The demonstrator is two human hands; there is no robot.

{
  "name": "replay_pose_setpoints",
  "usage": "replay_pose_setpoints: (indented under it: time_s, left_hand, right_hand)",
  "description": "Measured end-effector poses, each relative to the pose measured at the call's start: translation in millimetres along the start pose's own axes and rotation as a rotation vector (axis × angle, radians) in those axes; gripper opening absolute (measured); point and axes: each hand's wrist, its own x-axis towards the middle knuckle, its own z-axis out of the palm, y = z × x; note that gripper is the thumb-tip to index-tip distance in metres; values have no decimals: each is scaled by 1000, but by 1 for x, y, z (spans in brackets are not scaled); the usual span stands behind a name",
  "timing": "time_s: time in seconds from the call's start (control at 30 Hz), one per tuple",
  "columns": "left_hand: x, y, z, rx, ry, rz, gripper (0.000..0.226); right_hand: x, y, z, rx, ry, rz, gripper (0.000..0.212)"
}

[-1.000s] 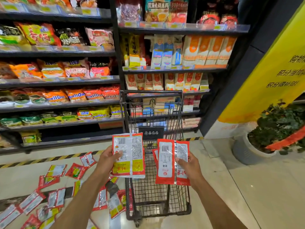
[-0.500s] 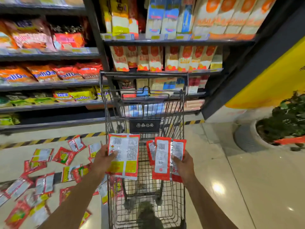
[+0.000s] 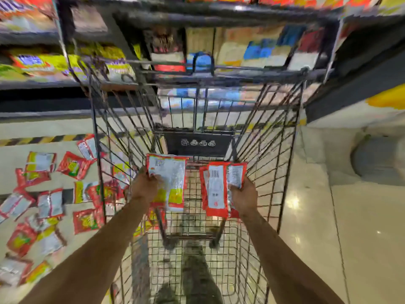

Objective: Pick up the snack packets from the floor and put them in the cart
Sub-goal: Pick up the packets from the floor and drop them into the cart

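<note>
Holding, left hand (image 3: 144, 187): one yellow-and-red snack packet (image 3: 171, 178) is pinched at its edge between thumb and curled fingers, above the cart's basket.
Clasped, right hand (image 3: 243, 194): a small stack of red packets (image 3: 215, 189) is gripped by curled fingers, just inside the cart's right wall.
Landmark, cart (image 3: 287, 150): a wire basket viewed from above; whether any packet lies on its bottom grid cannot be told.
Remaining, floor packets (image 3: 48, 202): many are scattered left of the cart, some just beside its left wall.
Beyond, shelves (image 3: 32, 64): stocked, behind the cart, blurred.
Risk: if released from this height, thin packets may be caught on the wires or slipped through the gaps; the right-hand stack may be fanned apart and partly dropped outside the cart.
</note>
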Motion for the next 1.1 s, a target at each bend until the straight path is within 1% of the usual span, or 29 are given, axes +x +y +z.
replay_pose_setpoints:
  time_s: [0.07,0.13,0.2,0.27,0.33,0.4,0.5,0.6,0.63,0.7,0.83,0.9,0.97,1.03,1.1]
  left_hand:
    - [27,-11,15,20,15,-31,43]
    - [49,-24,27,68,54,-74,40]
    - [62,-35,37,96,125,-90,40]
    - [69,-38,44,127,198,-43,43]
    - [71,-37,50,151,175,-15,49]
    - [71,-38,52,184,159,3,59]
    - [62,-40,58,255,218,137,75]
    - [39,-32,59,285,249,170,84]
    - [28,-29,56,317,254,192,88]
    - [2,-19,44,419,257,286,96]
    - [-54,-4,-5,683,271,527,96]
    - [-85,3,-36,785,313,617,95]
    - [-115,3,-67,816,353,706,95]
    - [-144,-5,-97,836,378,746,98]
    - [-173,-20,-128,843,397,725,97]
  right_hand:
    - [23,8,17,-90,27,22,25]
    - [47,25,33,-94,-2,58,15]
    - [63,35,43,-76,2,73,10]
    - [76,47,49,-70,-8,91,18]
    - [77,42,50,-59,-18,99,23]
    - [76,40,51,-129,-26,73,33]
    - [68,37,55,-312,92,-30,51]
    - [55,28,57,-471,172,-166,68]
    - [50,28,57,-523,178,-213,70]
    - [39,19,53,-585,199,-278,66]
    - [-6,-11,36,-656,142,-466,60]
    - [-34,-33,22,-674,113,-551,66]
    - [-66,-54,9,-739,82,-645,74]
    - [-101,-75,1,-811,75,-735,78]
    - [-145,-97,-5,-842,77,-799,82]
